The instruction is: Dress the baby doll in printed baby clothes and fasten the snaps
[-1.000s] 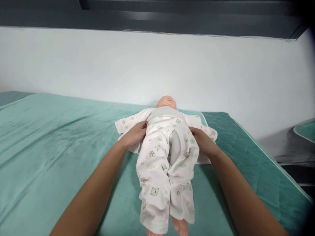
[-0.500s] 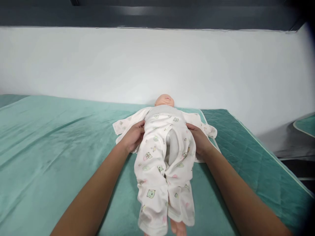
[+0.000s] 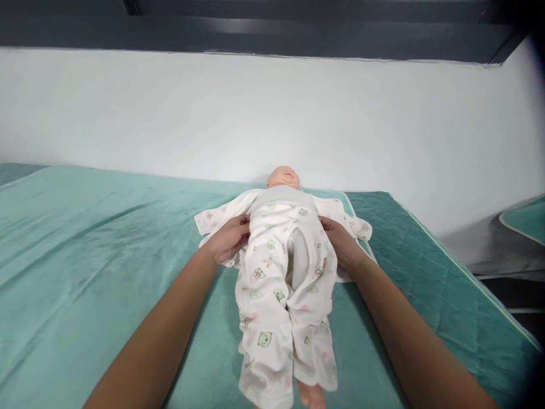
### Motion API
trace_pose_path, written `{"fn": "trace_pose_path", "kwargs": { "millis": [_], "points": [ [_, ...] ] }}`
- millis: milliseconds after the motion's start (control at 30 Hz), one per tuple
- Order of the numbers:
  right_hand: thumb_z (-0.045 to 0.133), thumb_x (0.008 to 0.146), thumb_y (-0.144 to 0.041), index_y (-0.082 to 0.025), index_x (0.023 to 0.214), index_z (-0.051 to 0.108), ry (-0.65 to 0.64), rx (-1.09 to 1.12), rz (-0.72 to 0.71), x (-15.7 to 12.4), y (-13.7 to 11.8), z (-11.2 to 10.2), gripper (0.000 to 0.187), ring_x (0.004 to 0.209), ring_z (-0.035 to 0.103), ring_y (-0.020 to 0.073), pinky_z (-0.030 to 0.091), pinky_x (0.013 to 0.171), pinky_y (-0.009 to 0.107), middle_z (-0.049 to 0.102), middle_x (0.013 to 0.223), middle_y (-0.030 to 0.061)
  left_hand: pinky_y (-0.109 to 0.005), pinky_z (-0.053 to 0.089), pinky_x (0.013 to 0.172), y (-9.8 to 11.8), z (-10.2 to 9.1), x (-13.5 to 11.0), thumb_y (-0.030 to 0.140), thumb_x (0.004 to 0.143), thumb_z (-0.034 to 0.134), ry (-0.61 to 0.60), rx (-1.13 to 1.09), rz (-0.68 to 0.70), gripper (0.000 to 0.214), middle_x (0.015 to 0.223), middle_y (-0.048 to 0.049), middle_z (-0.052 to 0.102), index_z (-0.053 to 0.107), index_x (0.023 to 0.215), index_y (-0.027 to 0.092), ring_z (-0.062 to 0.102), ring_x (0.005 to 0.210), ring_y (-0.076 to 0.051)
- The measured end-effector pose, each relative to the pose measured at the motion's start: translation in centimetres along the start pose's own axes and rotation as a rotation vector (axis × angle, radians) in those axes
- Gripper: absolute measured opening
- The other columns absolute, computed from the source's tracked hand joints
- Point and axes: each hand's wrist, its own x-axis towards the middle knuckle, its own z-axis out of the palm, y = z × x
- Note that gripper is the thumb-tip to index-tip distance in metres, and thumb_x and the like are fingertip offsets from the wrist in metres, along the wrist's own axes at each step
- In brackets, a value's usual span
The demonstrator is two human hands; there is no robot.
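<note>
A baby doll (image 3: 284, 177) lies on its back, head toward the wall and one bare foot (image 3: 313, 395) showing below the trousers. It wears white baby trousers (image 3: 266, 295) printed with bears, split at the crotch over a grey garment (image 3: 281, 195). A matching white baby shirt (image 3: 336, 210) is spread under it, sleeves out to both sides. My left hand (image 3: 231, 238) is closed at the left edge of the trousers, near the waist. On the opposite edge, my right hand (image 3: 339, 241) grips the trousers at about the same height. Both sets of fingertips are partly hidden by the cloth.
Green sheeting (image 3: 106, 244) covers the bed, with a quilted darker green mat (image 3: 434, 272) on the right. Behind the doll's head stands a white wall (image 3: 272, 113). A dark beam (image 3: 298, 31) runs across the top. Another green-covered edge (image 3: 528, 218) shows at far right.
The view has shifted slightly. Both hands stay at the sides of the trousers' waist, and the doll lies in the same place.
</note>
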Motion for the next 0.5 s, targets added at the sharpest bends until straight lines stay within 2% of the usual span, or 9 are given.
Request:
{"fn": "trace_pose_path", "kwargs": {
  "millis": [100, 233, 367, 500],
  "points": [
    [0.076, 0.060, -0.022, -0.021, 0.098, 0.066, 0.024, -0.138, -0.047, 0.06, -0.31, -0.05, 0.040, 0.088, 0.065, 0.0218, 0.051, 0.076, 0.032, 0.073, 0.098, 0.0041, -0.036, 0.051, 0.088, -0.05, -0.42, 0.12, 0.011, 0.066, 0.070, -0.043, 0.014, 0.013, 0.048, 0.103, -0.0094, 0.071, 0.064, 0.114, 0.017, 0.065, 0.102, -0.024],
    [0.070, 0.067, -0.025, -0.019, 0.097, 0.070, -0.059, -0.293, -0.079, -0.10, -0.77, -0.16, 0.030, 0.089, 0.064, 0.0224, 0.050, 0.079, 0.033, 0.073, 0.097, 0.0052, -0.034, 0.051, 0.087, -0.24, -0.89, 0.23, 0.001, 0.058, 0.061, -0.086, 0.042, 0.065, 0.064, 0.107, -0.0080, 0.070, 0.063, 0.119, 0.019, 0.063, 0.105, -0.024],
    [0.068, 0.071, -0.027, -0.018, 0.097, 0.072, -0.078, -0.304, -0.107, -0.42, -0.56, -0.10, 0.028, 0.085, 0.064, 0.0227, 0.048, 0.077, 0.034, 0.074, 0.092, 0.0044, -0.035, 0.051, 0.086, -0.45, -0.82, 0.22, 0.002, 0.058, 0.059, -0.090, 0.085, 0.085, 0.071, 0.111, -0.0079, 0.069, 0.059, 0.126, 0.022, 0.062, 0.106, -0.025],
    [0.066, 0.073, -0.030, -0.017, 0.096, 0.073, -0.007, -0.275, -0.139, -0.51, -0.11, 0.08, 0.027, 0.078, 0.061, 0.0211, 0.046, 0.070, 0.032, 0.073, 0.088, 0.0037, -0.037, 0.051, 0.086, -0.58, -0.45, 0.16, 0.006, 0.061, 0.061, -0.076, 0.104, 0.112, 0.070, 0.115, -0.0087, 0.067, 0.057, 0.129, 0.023, 0.061, 0.107, -0.026]
  ]
}}
